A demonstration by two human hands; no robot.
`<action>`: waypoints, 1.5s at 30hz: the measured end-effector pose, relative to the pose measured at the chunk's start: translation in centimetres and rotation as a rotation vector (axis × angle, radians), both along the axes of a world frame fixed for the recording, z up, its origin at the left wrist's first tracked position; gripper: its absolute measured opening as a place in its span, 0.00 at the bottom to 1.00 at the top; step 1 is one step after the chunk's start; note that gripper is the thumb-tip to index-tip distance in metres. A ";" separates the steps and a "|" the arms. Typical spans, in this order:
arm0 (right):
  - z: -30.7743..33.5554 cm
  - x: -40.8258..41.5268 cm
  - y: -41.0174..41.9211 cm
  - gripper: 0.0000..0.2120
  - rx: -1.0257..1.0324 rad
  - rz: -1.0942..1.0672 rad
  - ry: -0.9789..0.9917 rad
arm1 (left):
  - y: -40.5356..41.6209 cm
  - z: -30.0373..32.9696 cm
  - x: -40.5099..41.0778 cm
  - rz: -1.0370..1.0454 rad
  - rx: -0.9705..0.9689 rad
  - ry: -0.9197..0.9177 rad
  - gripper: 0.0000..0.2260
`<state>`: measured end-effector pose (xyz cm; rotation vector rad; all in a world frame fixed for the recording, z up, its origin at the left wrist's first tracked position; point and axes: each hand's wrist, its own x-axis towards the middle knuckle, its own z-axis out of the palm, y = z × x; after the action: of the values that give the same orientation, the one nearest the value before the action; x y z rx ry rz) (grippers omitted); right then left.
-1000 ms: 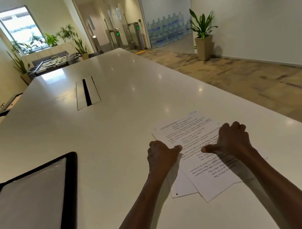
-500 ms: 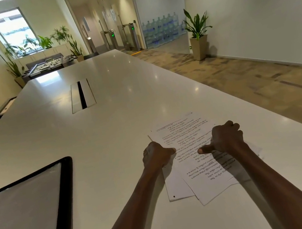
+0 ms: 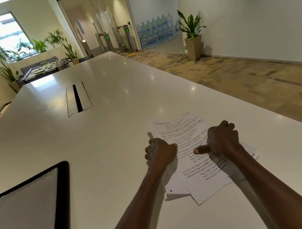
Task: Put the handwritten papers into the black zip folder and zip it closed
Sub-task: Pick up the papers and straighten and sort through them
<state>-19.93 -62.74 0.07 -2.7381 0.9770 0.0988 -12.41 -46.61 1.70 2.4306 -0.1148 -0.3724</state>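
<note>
Fingers of both hands curled, gripping papers (image 3: 188, 138) side edges; long axis runs away, slightly right.

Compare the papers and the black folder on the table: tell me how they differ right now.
The papers lie right of centre, under both hands; the folder lies at the left edge, untouched. The papers are white with dark handwriting; the folder is black-rimmed with a pale inside. The papers are a loose, skewed stack; the folder lies open as one flat piece. The left hand and right hand grip the stack's sides. Both rest on the white table.

white papers (image 3: 191, 147), black folder (image 3: 62, 189)
</note>
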 end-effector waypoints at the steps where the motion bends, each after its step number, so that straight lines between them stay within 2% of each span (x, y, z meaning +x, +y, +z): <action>1: 0.0 0.0 0.0 0.32 0.002 0.000 -0.003 | -0.1 0.1 0.0 -0.018 -0.005 0.004 0.34; 3: 0.0 -0.1 0.1 0.36 0.014 0.009 -0.003 | -0.4 0.1 -0.2 -0.057 0.017 -0.007 0.36; 6: 0.1 -0.2 0.3 0.37 0.006 0.004 -0.012 | -0.6 0.5 -0.1 -0.092 0.035 -0.035 0.31; 8: 0.1 -0.2 0.4 0.36 -0.002 0.002 -0.021 | -0.7 0.7 0.1 -0.094 0.002 -0.013 0.28; 13: 0.4 -0.4 0.6 0.41 0.029 0.010 -0.006 | -0.7 0.8 0.5 -0.086 -0.074 0.052 0.28; 15: 0.4 -0.4 0.6 0.39 0.029 0.010 -0.011 | -0.9 0.4 0.1 -0.099 -0.001 0.016 0.29; 19: 0.1 -0.5 0.7 0.32 0.007 0.005 -0.034 | -1.3 -0.5 -0.7 -0.138 0.283 -0.104 0.29; 21: -0.1 -0.5 0.7 0.31 -0.001 0.006 -0.043 | -1.3 -0.4 -0.5 -0.120 0.298 -0.094 0.28; 27: 0.0 -0.4 0.8 0.35 -0.010 0.014 -0.037 | -1.8 -0.6 -0.3 -0.032 0.220 -0.076 0.32; 31: -0.2 -0.4 0.7 0.32 -0.033 0.013 -0.038 | -1.4 -0.8 0.5 -0.032 0.125 -0.089 0.34; 33: -0.3 -0.3 0.7 0.27 -0.049 0.009 -0.044 | -0.6 -0.9 1.2 0.012 0.023 -0.057 0.35; 35: -0.4 -0.3 0.6 0.26 -0.065 0.004 -0.043 | 0.2 -1.3 2.1 0.078 -0.201 0.066 0.29; 37: -0.4 -0.2 0.7 0.27 -0.078 0.003 -0.029 | 0.8 -1.5 2.2 0.134 -0.529 0.278 0.21; 39: -0.4 -0.2 0.8 0.27 -0.082 0.001 -0.021 | 1.2 -1.3 2.3 0.145 -0.709 0.399 0.18; 42: -0.5 -0.2 0.8 0.28 -0.095 0.008 -0.019 | 1.4 -1.1 2.5 0.192 -0.743 0.406 0.14; 45: -0.8 -0.3 0.8 0.22 -0.121 -0.003 -0.037 | 1.4 -1.6 2.5 0.219 -0.635 0.314 0.09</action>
<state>-20.19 -61.94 -0.75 -2.8361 1.0080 -0.0121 -9.92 -45.21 0.14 1.7163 0.1504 -0.5208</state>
